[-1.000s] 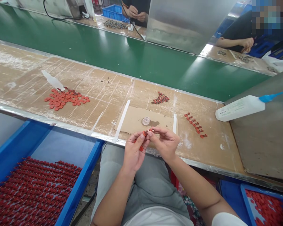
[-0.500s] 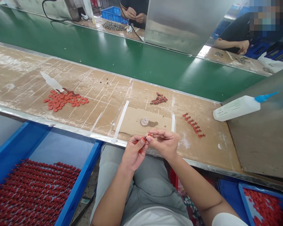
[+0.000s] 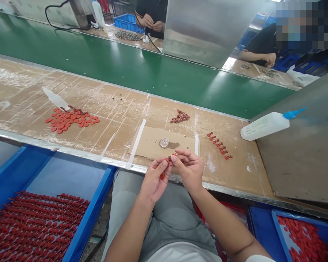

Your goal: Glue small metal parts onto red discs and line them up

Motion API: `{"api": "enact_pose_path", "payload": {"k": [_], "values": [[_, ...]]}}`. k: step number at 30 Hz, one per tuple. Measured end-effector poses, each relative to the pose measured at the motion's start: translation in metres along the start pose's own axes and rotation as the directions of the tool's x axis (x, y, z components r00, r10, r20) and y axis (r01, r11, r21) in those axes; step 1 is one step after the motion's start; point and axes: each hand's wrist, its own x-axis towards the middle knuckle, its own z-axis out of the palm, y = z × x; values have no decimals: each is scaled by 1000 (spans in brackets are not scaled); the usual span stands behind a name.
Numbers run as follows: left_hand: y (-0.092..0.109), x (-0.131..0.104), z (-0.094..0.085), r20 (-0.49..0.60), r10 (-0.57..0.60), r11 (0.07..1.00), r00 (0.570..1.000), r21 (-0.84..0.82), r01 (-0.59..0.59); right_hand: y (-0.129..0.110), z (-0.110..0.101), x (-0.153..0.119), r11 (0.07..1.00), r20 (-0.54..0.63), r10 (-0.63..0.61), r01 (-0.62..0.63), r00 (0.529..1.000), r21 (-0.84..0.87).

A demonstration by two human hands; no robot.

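Note:
My left hand (image 3: 156, 179) is closed on red discs (image 3: 162, 175), one of them pinched upright between thumb and fingers. Right beside it, my right hand (image 3: 190, 168) pinches a small red and dark part (image 3: 173, 156) against the disc; fine detail there is too small to tell. Both hands hover over the table's front edge. Just beyond them a small clear cup (image 3: 164, 142) rests on a cardboard sheet (image 3: 150, 140) with a wet brown stain. Further back lies a pile of small red and dark parts (image 3: 180, 116). A slanting row of assembled red pieces (image 3: 219, 144) is to the right.
Red discs (image 3: 60, 120) are heaped at the left beside a white nozzle-shaped piece (image 3: 54, 98). A white bottle (image 3: 265, 126) with a blue tip leans at the right. Blue trays (image 3: 104, 185) of red pieces stand below. A green belt (image 3: 112, 60) runs behind; people work beyond.
The camera view has shifted slightly, so the table items appear a little further left. My hands stay together, holding the same pieces, with almost no change in grip.

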Motion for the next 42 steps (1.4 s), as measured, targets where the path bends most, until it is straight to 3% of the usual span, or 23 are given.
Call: {"api": "enact_pose_path", "payload": {"k": [5,10,15,17,20,25,30,39,42], "values": [[-1,-1,6,-51,-62,998,997,8,62,-8,-22,-5,997,-130,-73,71,989,-15],[-2,3,6,-123,-101,995,987,8,103,-20,-89,-16,914,-316,-307,186,897,-362],[-2,10,1,-123,-159,987,980,-27,157,-21,-174,-18,601,-344,-541,66,767,-796],[-2,12,1,-128,-166,986,978,-29,164,-19,-202,-15,461,-318,-575,-23,754,-887],[-3,13,3,-152,-172,985,973,-29,170,-16,-229,-9,290,-255,-582,-96,772,-952],[-3,13,5,-158,-174,985,972,-35,171,-12,-240,3,142,-123,-560,-51,820,-989],[-1,12,3,-147,-173,985,974,-40,169,-8,-241,9,88,-59,-543,-13,838,-996],[-3,12,0,-83,-167,986,982,-27,165,-8,-238,8,78,-58,-573,-16,817,-997],[-4,10,3,-32,-159,987,987,-21,159,-15,-226,-1,58,-57,-652,-25,756,-998]]}}
